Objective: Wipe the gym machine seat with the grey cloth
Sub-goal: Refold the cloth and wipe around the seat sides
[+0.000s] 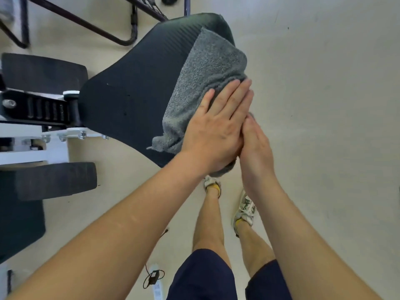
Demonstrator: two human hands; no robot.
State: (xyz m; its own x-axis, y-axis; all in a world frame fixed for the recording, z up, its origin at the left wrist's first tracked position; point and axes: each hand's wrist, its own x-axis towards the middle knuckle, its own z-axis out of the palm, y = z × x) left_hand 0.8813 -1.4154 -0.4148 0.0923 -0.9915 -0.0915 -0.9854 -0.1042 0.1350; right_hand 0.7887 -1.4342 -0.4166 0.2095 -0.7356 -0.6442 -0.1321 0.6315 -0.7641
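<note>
The black padded gym machine seat (134, 92) fills the middle of the view, its narrow end pointing away from me. A grey terry cloth (207, 76) is draped over the seat's right edge. My left hand (218, 126) lies flat on the cloth's near part, fingers together and stretched out. My right hand (255, 146) presses against the seat's right side under the left hand's fingers, gripping the cloth's hanging edge; its fingertips are hidden.
The machine's black and white frame (36, 109) and two dark pads (43, 72) (54, 180) stand at the left. Black metal bars (91, 24) cross the floor at the top. My feet in white shoes (244, 211) stand below the seat. A cable with adapter (153, 276) lies on the floor.
</note>
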